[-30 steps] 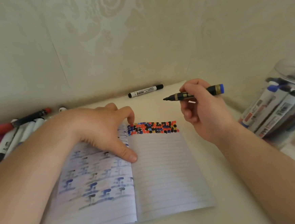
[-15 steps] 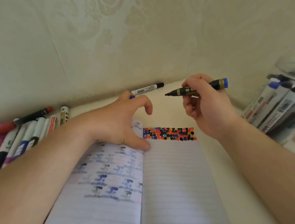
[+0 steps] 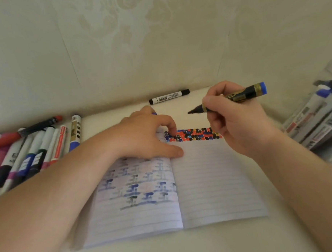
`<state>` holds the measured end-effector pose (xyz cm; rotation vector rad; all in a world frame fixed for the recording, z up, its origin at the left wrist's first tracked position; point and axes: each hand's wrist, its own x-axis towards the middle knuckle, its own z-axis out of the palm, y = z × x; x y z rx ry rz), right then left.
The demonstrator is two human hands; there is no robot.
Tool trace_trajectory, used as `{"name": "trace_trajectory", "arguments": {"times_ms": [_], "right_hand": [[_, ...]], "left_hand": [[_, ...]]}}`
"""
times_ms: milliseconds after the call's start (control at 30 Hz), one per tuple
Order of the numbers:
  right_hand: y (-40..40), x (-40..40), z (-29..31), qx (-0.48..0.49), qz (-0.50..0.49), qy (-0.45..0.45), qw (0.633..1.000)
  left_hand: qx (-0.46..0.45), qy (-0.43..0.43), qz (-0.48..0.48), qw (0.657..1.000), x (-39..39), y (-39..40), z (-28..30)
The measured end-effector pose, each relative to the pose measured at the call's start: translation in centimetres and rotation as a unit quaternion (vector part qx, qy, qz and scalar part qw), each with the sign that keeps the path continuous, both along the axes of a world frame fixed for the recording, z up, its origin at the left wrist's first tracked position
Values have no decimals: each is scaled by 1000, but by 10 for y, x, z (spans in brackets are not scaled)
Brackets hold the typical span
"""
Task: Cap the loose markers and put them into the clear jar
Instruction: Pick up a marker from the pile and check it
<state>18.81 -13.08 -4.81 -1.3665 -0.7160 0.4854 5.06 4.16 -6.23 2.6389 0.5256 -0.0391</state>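
Your right grip (image 3: 234, 118) pinches the uncapped marker (image 3: 230, 99); its bare tip could smear the notebook (image 3: 215, 181) just below.

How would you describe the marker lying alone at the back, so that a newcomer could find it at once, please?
Start at the open notebook in the middle of the table. Look past its top edge to the foot of the wall: one white marker with black ends lies there. Unlike the markers heaped at the left, it lies alone, barcode up.
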Motion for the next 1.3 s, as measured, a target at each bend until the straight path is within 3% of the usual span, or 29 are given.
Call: {"name": "trace_trajectory", "arguments": {"times_ms": [133,400,833,1300], "right_hand": [[5,-13,-5,-45,-8,-40,998],[21,-29,-22,-186,-30,-156,970],[25,-27,-27,-194,-54,-113,973],[25,-32,-26,-219,-57,-160,961]], "left_hand": [[-21,59,-12,998,-3,1,5],[-37,16,-23,999,-4,8,7],[-60,30,-59,996,-7,22,8],[-74,5,-73,995,-5,26,2]]}}
